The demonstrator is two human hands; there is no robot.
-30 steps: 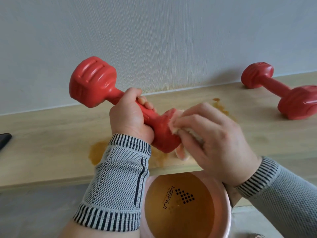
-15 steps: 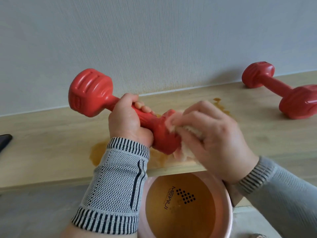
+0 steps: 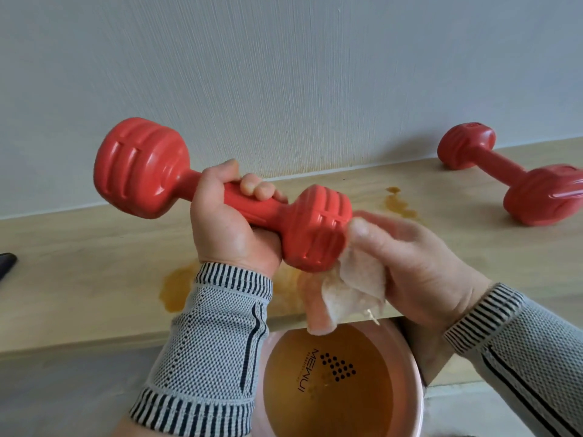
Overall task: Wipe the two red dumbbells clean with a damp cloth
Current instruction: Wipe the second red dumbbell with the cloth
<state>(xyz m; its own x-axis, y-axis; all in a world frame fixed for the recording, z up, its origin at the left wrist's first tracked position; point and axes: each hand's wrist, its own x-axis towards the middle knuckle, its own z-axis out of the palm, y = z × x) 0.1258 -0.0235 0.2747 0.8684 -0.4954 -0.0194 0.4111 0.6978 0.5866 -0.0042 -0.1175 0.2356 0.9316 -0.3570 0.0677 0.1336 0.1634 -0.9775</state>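
Note:
My left hand grips a red dumbbell by its handle and holds it nearly level above the wooden shelf. My right hand holds a pale damp cloth against the end of the dumbbell's right head. Part of the cloth hangs down below that head. A second red dumbbell lies on the shelf at the far right, close to the wall.
A pink basin of brownish water stands just below my hands, in front of the shelf edge. Brown wet stains mark the shelf under the held dumbbell and further right. A dark object pokes in at the left edge.
The held dumbbell has turned from a downward slope to nearly level, its left head lower. My right hand with the cloth has come off the top of the right head to its end.

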